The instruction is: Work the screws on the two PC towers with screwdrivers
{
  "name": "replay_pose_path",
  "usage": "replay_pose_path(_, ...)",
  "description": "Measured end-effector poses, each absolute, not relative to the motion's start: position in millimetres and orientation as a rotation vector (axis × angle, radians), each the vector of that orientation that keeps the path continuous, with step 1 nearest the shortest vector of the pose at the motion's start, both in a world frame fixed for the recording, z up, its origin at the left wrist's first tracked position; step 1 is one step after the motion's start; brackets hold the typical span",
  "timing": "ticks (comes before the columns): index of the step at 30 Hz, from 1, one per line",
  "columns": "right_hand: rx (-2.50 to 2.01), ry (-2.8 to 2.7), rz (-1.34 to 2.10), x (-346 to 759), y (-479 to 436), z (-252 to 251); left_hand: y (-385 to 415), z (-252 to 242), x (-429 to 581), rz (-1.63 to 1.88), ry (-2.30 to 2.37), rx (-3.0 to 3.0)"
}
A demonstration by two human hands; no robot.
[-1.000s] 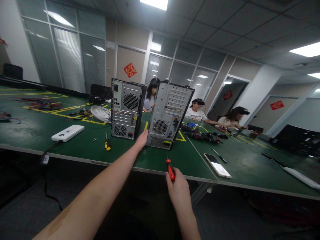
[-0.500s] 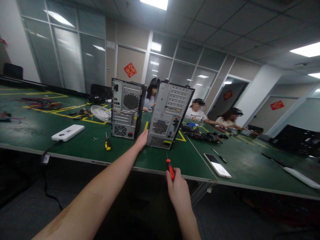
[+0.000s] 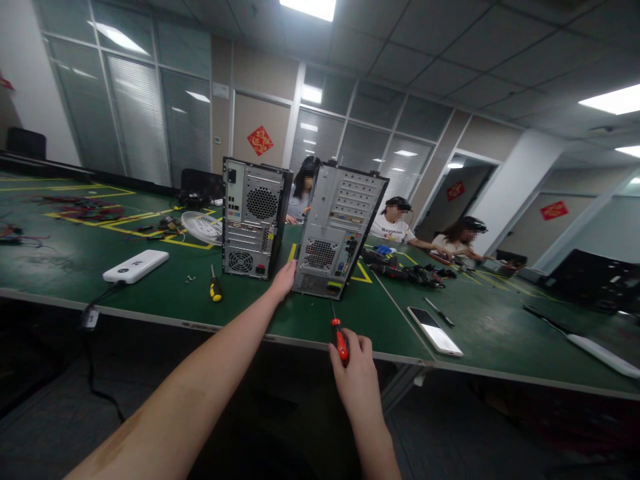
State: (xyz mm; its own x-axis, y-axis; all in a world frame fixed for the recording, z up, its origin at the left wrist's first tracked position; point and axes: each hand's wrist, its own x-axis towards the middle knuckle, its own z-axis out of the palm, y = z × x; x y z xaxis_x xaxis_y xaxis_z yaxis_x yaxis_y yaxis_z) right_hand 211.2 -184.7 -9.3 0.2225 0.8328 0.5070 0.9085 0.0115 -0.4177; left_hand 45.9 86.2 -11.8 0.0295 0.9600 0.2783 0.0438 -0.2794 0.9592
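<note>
My right hand [image 3: 353, 363] is closed around the red-and-black handle of a screwdriver [image 3: 341, 340]. The thin shaft points up at the bottom edge of the right-hand computer tower [image 3: 325, 230], where I cannot tell whether the tip touches it. Against that tower's lower left side rests my left hand [image 3: 284, 281], its fingers mostly hidden. Both this tower and a second computer tower [image 3: 253, 223] to its left stand upright, back panels facing me. A yellow-and-black screwdriver [image 3: 215, 287] lies in front of the second tower, near a few small screws [image 3: 190, 279].
On the green table [image 3: 300, 327] are a white power bank [image 3: 136, 265] with a cable at left, a white basket [image 3: 203, 227] behind, and a phone [image 3: 434, 330] at right. Dark tools and cables [image 3: 410, 272] lie beyond. Several people sit across the table.
My right hand has shifted slightly on the red screwdriver's handle, with the fingers placed differently. The left hand and both towers look unmoved.
</note>
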Motion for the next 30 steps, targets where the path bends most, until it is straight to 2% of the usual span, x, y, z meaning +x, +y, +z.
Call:
replay_pose_path(11,-1.875,-1.705,-0.244,212.5,-186.9,-9.2,86.7,-10.6,47.6,1.383,1.126,1.461)
replay_pose_path(30,-1.752,-1.665,-0.181,215.5,-185.7,-11.5,85.7,-11.1,45.6,1.364,1.115,1.438)
